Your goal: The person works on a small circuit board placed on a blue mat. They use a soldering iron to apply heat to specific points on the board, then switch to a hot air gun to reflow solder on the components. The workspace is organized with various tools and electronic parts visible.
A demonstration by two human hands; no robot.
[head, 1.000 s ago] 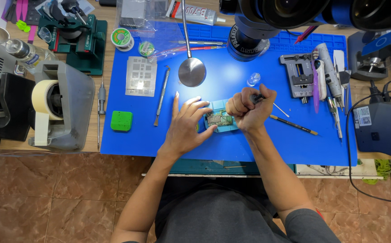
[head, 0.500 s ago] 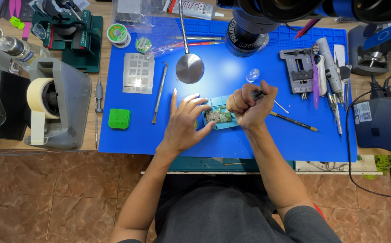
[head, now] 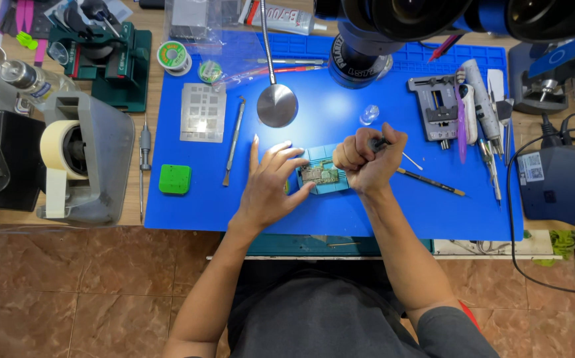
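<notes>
Your left hand (head: 267,189) steadies the circuit board (head: 319,175) with fingers spread, your right hand (head: 365,158) fist-clamped on a thin tool (head: 381,142); a slip could scratch components.

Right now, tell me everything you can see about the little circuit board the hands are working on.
The circuit board is a small, flat, greenish board crowded with silvery and tan metallic parts. It lies level in a light blue holder, which sits on the blue work mat near the front middle. The left hand rests fingertips on the board's left edge and the holder. The right hand, closed in a fist around a thin dark tool, hovers at its right end, hiding that part. Finer detail is too small to tell.
</notes>
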